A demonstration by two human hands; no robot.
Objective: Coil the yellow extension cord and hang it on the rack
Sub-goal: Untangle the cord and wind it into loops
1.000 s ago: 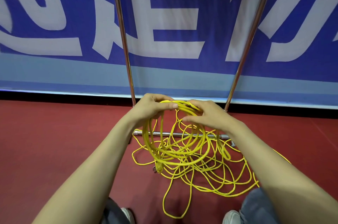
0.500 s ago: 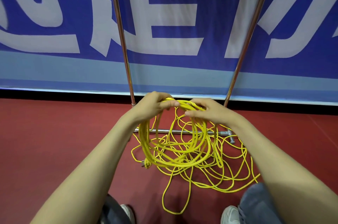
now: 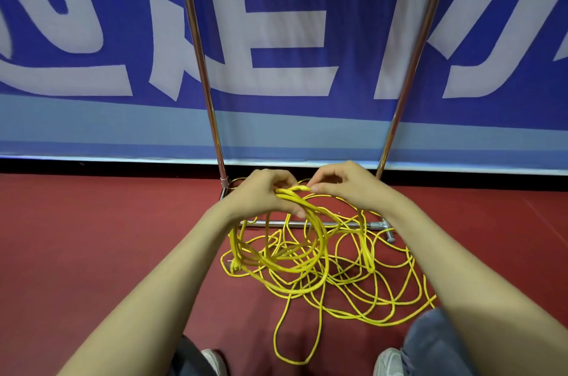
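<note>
A thin yellow extension cord (image 3: 310, 271) lies in a loose tangle on the red floor, with several loops gathered into a hanging coil. My left hand (image 3: 261, 194) grips the top of that coil, fingers curled round the bundled strands. Just to its right, my right hand (image 3: 344, 183) pinches a strand at the top of the bundle, nearly touching the left hand. One cord end with a plug (image 3: 235, 266) dangles at the coil's lower left. The metal rack (image 3: 196, 47) stands right behind my hands, its two chrome uprights rising out of view and its base bar (image 3: 347, 224) on the floor under the cord.
A blue and white banner wall (image 3: 276, 37) closes off the space behind the rack. Red floor (image 3: 92, 237) spreads to the left and right. My knees and white shoes (image 3: 387, 362) sit at the bottom edge, close to the loose cord.
Both hands have drawn closer together at the top of the coil. The right hand has brought another strand over to the bundle held by the left. The hanging loops have shifted slightly.
</note>
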